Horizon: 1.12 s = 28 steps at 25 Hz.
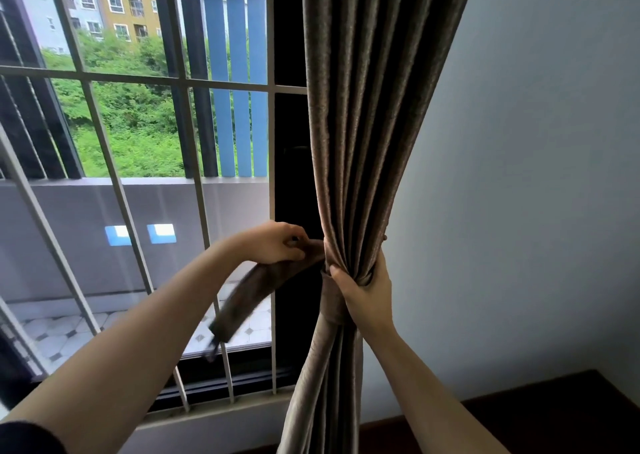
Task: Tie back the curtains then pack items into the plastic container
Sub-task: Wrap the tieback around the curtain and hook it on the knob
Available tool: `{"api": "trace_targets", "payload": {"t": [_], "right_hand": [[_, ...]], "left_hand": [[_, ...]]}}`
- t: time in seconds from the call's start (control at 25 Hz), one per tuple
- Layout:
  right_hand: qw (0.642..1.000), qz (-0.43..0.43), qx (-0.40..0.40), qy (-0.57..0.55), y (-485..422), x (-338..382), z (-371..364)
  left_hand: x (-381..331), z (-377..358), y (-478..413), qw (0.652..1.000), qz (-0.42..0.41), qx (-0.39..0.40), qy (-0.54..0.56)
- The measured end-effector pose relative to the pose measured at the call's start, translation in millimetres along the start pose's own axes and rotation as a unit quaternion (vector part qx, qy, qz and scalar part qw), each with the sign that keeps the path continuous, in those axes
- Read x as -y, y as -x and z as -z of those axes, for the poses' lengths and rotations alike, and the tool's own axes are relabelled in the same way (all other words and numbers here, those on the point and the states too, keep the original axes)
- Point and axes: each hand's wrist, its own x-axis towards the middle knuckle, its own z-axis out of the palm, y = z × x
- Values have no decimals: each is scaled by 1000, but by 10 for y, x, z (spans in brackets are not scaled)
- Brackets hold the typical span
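Observation:
A brown-grey curtain (367, 124) hangs gathered into a tight bunch at the right side of the window. My right hand (363, 287) grips the bunch at its narrowest point, thumb in front and fingers round the back. A matching fabric tieback (242, 301) runs from the bunch out to the left, its loose end hanging blurred toward the sill. My left hand (277, 244) pinches the tieback close to the curtain. Part of the band wraps the curtain just below my right hand. No plastic container is in view.
White metal window bars (138, 79) cover the glass to the left, with a balcony and trees beyond. A plain white wall (519, 176) stands right of the curtain. Dark wooden floor or skirting (554, 415) shows at the lower right.

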Motion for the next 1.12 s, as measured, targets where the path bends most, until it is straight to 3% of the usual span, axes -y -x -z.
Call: {"api": "trace_targets", "payload": {"t": [0.12, 0.28, 0.44, 0.52, 0.72, 0.8, 0.92, 1.12], "right_hand": [[1000, -4, 28, 6, -11, -2, 24], [996, -28, 79, 3, -88, 9, 110], [993, -30, 117, 18, -162, 15, 183], [992, -28, 117, 27, -173, 10, 177], [993, -20, 109, 32, -200, -48, 162], [993, -21, 115, 34, -196, -53, 146], [992, -15, 117, 40, -183, -68, 135], [993, -13, 92, 70, -171, -41, 89]], "left_hand": [[-6, -176, 14, 996, 4, -66, 63], [-50, -243, -70, 963, 71, -84, 246], [-144, -254, -172, 984, 36, -113, 129], [-202, -288, -223, 982, 32, -127, 137], [-282, -237, -177, 926, 63, -117, 354], [-225, -232, -155, 955, 31, -73, 285], [-45, -307, -197, 994, -22, -66, 84], [27, -380, -190, 986, -44, -134, -95]]}}
